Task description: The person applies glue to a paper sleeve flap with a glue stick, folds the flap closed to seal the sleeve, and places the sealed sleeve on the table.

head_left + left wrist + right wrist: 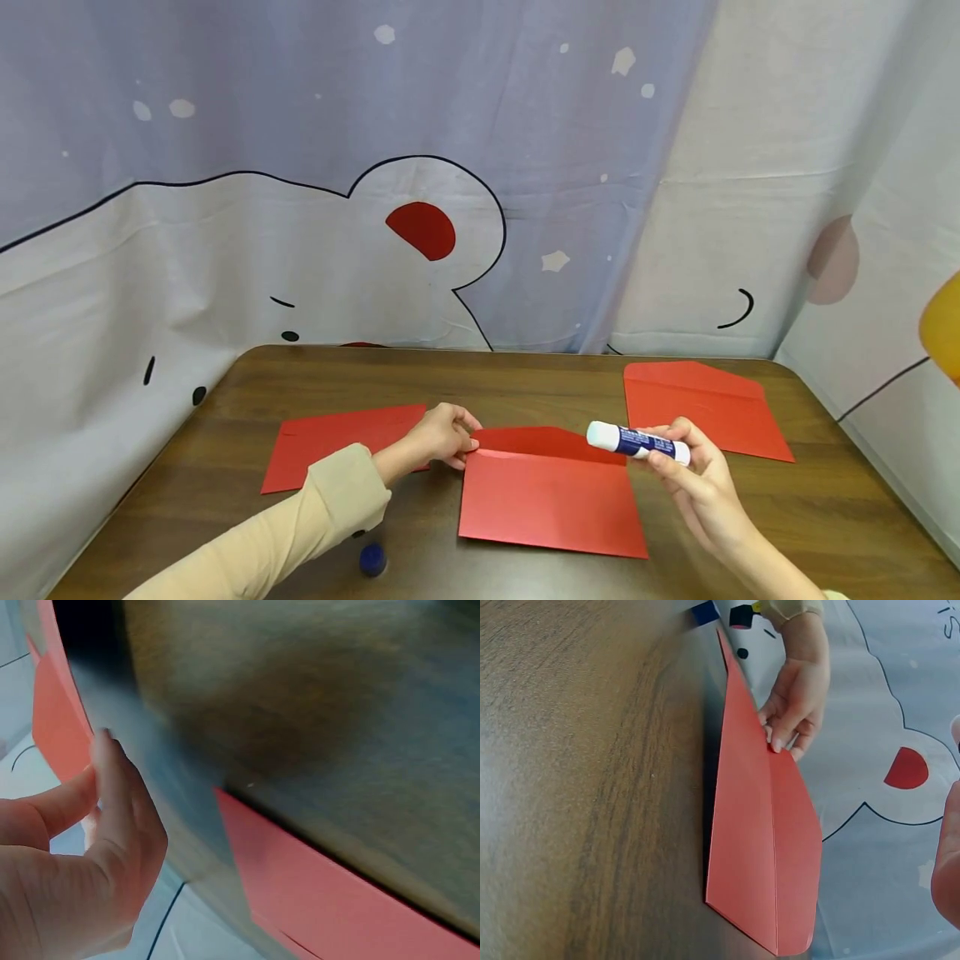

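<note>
A red envelope (551,504) with its flap (540,440) folded up lies before me on the table. My left hand (442,435) pinches its upper left corner between thumb and fingers; the right wrist view shows this left hand (799,705) at the fold of the envelope (742,817). In my right hand (697,483) is an uncapped glue stick (637,442), held over the envelope's upper right, its pale end pointing left. Only the edge of the right hand (949,862) shows in the right wrist view.
A second red envelope (330,442) lies at the left, partly behind the left forearm. Another red envelope (705,404), flap up, lies at the back right. A dark blue cap (372,559) stands near the front edge. A printed curtain (525,167) hangs behind the table (555,387).
</note>
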### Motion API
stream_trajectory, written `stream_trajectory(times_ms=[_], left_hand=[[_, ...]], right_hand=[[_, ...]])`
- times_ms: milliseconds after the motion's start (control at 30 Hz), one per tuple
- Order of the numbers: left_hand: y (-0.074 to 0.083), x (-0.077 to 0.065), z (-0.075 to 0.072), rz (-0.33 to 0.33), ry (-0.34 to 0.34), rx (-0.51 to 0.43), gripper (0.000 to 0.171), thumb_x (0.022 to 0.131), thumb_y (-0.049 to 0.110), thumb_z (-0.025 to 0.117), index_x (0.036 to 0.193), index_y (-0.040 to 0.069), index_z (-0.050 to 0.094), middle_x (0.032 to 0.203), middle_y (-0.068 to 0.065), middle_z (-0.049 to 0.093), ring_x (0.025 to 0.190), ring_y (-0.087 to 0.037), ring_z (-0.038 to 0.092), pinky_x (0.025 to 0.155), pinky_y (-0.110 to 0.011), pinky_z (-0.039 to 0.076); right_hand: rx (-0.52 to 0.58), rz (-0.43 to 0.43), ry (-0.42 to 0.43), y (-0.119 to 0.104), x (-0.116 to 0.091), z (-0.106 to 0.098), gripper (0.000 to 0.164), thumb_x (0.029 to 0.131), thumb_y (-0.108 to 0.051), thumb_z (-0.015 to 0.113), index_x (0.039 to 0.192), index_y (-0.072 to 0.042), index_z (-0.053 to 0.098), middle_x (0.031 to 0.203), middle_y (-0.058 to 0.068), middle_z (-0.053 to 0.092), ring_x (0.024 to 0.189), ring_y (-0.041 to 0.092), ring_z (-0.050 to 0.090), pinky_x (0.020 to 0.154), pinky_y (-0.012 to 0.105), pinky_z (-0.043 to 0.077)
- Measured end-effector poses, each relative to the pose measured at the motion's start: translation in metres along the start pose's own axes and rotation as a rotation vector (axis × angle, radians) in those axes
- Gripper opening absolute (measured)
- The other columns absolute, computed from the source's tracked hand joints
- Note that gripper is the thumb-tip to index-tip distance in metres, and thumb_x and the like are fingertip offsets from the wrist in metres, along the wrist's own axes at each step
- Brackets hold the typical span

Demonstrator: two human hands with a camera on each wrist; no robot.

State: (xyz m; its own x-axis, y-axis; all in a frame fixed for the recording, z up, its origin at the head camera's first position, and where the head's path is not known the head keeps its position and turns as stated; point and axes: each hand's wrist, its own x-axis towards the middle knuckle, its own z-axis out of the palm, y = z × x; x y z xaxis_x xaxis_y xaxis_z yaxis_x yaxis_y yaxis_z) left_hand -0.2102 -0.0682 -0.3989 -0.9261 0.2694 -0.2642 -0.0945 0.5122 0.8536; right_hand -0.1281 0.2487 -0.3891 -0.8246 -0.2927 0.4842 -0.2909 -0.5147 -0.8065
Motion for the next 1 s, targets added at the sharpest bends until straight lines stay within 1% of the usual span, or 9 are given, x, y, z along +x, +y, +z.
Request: stream_trajectory(times_ms=[100, 267, 367, 500, 767, 833, 900, 967, 1000], left_hand=[[-0.005, -0.002, 0.001, 0.014, 0.009, 0.053, 0.016, 0.084, -0.004, 0.068, 0.099, -0.001, 0.065, 0.069, -0.008, 0.066, 0.050, -0.012, 0.060, 0.051, -0.028, 0.056], [-0.012, -0.002, 0.005, 0.045, 0.051, 0.153, 0.015, 0.081, -0.004, 0.070, 0.094, 0.002, 0.068, 0.066, -0.006, 0.064, 0.048, -0.011, 0.057, 0.049, -0.026, 0.053], [-0.014, -0.003, 0.006, 0.055, 0.061, 0.206, 0.014, 0.080, -0.004, 0.071, 0.092, 0.003, 0.069, 0.065, -0.005, 0.063, 0.048, -0.011, 0.054, 0.049, -0.025, 0.051], [-0.014, -0.004, 0.006, 0.079, 0.070, 0.261, 0.015, 0.079, -0.003, 0.073, 0.091, 0.004, 0.069, 0.066, -0.003, 0.062, 0.049, -0.012, 0.054, 0.050, -0.024, 0.049], [-0.020, -0.003, 0.005, 0.121, 0.087, 0.255, 0.016, 0.075, -0.006, 0.075, 0.088, 0.003, 0.070, 0.067, -0.004, 0.064, 0.049, -0.012, 0.057, 0.051, -0.024, 0.051], [-0.020, -0.004, 0.005, 0.145, 0.106, 0.282, 0.017, 0.075, -0.003, 0.077, 0.089, 0.004, 0.070, 0.070, -0.004, 0.066, 0.056, -0.013, 0.059, 0.055, -0.025, 0.051], [-0.020, -0.005, 0.004, 0.188, 0.138, 0.323, 0.020, 0.076, 0.002, 0.078, 0.094, 0.006, 0.069, 0.078, -0.005, 0.069, 0.067, -0.016, 0.062, 0.064, -0.029, 0.052], [-0.019, -0.008, 0.005, 0.262, 0.178, 0.387, 0.025, 0.078, 0.007, 0.077, 0.102, 0.007, 0.068, 0.092, -0.008, 0.071, 0.083, -0.021, 0.065, 0.074, -0.035, 0.053], [-0.018, -0.011, 0.005, 0.310, 0.198, 0.431, 0.029, 0.080, 0.010, 0.077, 0.107, 0.008, 0.067, 0.101, -0.008, 0.071, 0.092, -0.023, 0.065, 0.080, -0.038, 0.053]], right_hand=[[0.006, -0.002, -0.006, 0.003, -0.001, -0.001, 0.038, 0.091, 0.020, 0.035, 0.103, -0.011, 0.054, 0.114, 0.004, 0.065, 0.102, 0.015, 0.065, 0.089, 0.027, 0.053], [-0.008, -0.003, -0.010, 0.005, -0.002, 0.000, 0.038, 0.091, 0.020, 0.035, 0.102, -0.011, 0.053, 0.115, 0.005, 0.065, 0.102, 0.016, 0.065, 0.090, 0.028, 0.053], [-0.014, 0.004, -0.018, 0.006, -0.002, 0.002, 0.038, 0.091, 0.020, 0.036, 0.102, -0.011, 0.053, 0.115, 0.005, 0.066, 0.103, 0.015, 0.065, 0.090, 0.028, 0.053], [-0.009, 0.012, -0.020, 0.007, -0.002, 0.003, 0.038, 0.091, 0.020, 0.035, 0.102, -0.011, 0.053, 0.115, 0.005, 0.066, 0.103, 0.014, 0.065, 0.090, 0.028, 0.053], [0.001, 0.020, -0.020, 0.008, -0.002, 0.007, 0.037, 0.091, 0.020, 0.036, 0.102, -0.011, 0.053, 0.116, 0.004, 0.066, 0.104, 0.014, 0.065, 0.090, 0.026, 0.053], [0.007, 0.027, -0.021, 0.008, -0.002, 0.007, 0.037, 0.091, 0.020, 0.036, 0.102, -0.012, 0.053, 0.116, 0.004, 0.066, 0.104, 0.014, 0.065, 0.090, 0.027, 0.053], [0.007, 0.031, -0.020, 0.009, -0.002, 0.008, 0.037, 0.091, 0.020, 0.036, 0.102, -0.012, 0.053, 0.115, 0.004, 0.066, 0.104, 0.014, 0.065, 0.091, 0.026, 0.052], [0.009, 0.032, -0.021, 0.009, -0.002, 0.008, 0.037, 0.092, 0.020, 0.036, 0.102, -0.012, 0.053, 0.115, 0.004, 0.066, 0.104, 0.014, 0.065, 0.092, 0.027, 0.052], [0.012, 0.031, -0.020, 0.009, -0.002, 0.007, 0.037, 0.092, 0.020, 0.036, 0.102, -0.012, 0.053, 0.115, 0.004, 0.066, 0.105, 0.014, 0.065, 0.092, 0.027, 0.052]])
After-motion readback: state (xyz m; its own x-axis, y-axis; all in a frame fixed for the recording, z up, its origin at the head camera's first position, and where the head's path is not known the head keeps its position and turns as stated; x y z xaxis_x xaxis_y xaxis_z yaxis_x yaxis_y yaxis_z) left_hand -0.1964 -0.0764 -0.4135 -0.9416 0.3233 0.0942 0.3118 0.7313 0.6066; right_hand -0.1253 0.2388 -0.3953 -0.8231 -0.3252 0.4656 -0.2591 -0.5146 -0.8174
